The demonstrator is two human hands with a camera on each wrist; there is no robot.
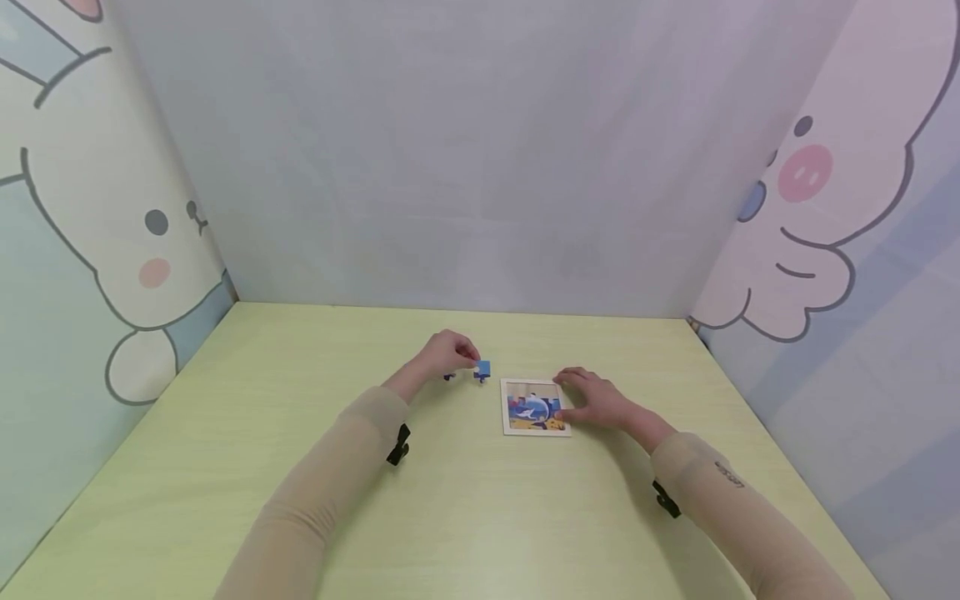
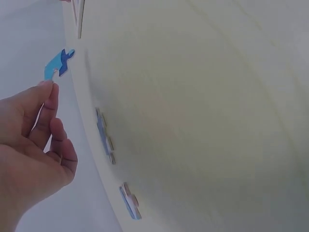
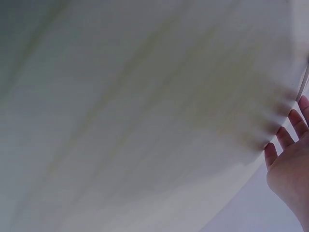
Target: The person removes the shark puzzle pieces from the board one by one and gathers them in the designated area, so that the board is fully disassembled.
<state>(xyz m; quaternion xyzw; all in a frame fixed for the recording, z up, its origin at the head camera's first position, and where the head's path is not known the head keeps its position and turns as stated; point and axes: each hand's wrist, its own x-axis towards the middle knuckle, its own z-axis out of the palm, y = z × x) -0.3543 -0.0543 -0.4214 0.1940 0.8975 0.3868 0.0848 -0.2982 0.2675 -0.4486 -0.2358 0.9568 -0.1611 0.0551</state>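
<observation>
Sleeved, my right grip [image 1: 600,402] lies flat on the puzzle board [image 1: 534,408] mid-surface; my left grip [image 1: 447,354] pinches a blue piece [image 1: 482,370].

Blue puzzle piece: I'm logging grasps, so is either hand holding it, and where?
The left hand pinches the blue puzzle piece by one edge. The right hand rests flat on the puzzle board.

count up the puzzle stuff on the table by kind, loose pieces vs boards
loose puzzle pieces: 3, one blue piece at the left hand fingertips, two more lying on the table
puzzle boards: 1, the right hand resting on it
total: 4
</observation>
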